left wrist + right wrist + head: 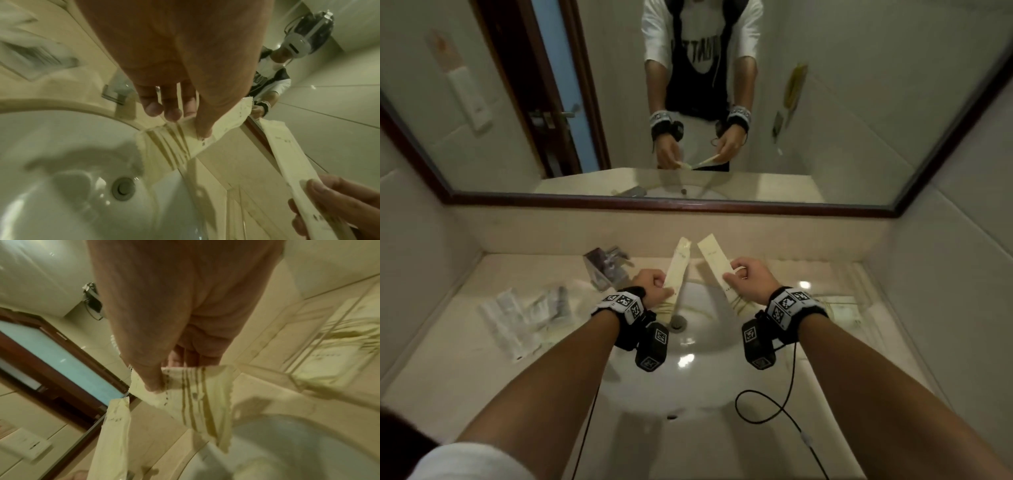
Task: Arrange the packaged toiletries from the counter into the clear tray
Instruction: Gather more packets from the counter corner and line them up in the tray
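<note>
two cream packets are pinched, one by the left hand [654, 285] and one by the right hand [748, 278], above the sink [698, 380], probably for transfer to the clear tray [842, 310].

You see two matt cream paper packets [677, 270], serrated at the ends; a glossy white ceramic sink [698, 377]; a polished stone counter [465, 370]; a dark wood mirror frame [671, 202].
</note>
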The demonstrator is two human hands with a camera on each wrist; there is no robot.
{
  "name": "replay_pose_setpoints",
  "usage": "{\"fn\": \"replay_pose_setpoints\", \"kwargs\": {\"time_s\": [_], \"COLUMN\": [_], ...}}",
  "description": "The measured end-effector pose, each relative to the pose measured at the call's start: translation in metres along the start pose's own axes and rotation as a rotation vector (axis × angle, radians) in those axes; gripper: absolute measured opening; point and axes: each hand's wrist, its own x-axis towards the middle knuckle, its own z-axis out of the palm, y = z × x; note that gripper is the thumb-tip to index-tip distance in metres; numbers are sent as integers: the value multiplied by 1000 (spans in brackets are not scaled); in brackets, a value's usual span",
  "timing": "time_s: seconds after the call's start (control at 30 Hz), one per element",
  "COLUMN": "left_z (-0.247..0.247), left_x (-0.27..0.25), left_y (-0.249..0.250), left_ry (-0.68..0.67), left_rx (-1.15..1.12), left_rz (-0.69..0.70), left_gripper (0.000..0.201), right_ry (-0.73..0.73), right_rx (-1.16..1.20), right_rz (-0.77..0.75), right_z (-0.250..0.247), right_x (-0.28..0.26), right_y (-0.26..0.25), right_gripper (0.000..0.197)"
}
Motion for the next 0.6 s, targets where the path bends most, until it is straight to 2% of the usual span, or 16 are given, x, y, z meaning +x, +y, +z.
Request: {"fn": "replay_pose_setpoints", "kwargs": {"time_s": [0.33,0.53,0.6], "left_z": [75,114,127], "left_x": [4,6,7], "left_y": [73,104,111], "left_ry": [-81,-125,-130], "left_rx": [96,121,129], "left_rz": [114,144,145], "left_gripper": [14,21,23], "right_ry": [152,281,310], "right_rx": [21,22,39], "right_rz": [151,193,200], "right_z": [-79,-106,-112], "right_x": [-48,-69,-73], "right_y": [72,118,133], "right_gripper": [10,25,18]}}
